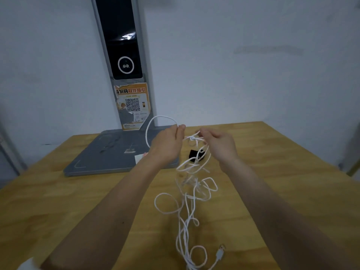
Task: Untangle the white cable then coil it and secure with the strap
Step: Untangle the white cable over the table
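A long white cable (187, 211) hangs in tangled loops from both raised hands down to the wooden table (78, 191). My left hand (167, 145) pinches a strand that arcs up in a loop to its left. My right hand (218, 145) pinches the cable just right of a small knot (191, 138) between the two hands. The cable's USB plug (221, 251) lies on the table near the front. A black strap (196, 154) lies on the table behind the hanging loops, partly hidden by them.
A grey scanner stand with a flat base (105, 154) occupies the table's back left; its upright column (124, 55) carries a dark screen and an orange QR sticker (132, 104). A white wall is behind. Bare wood lies to the right.
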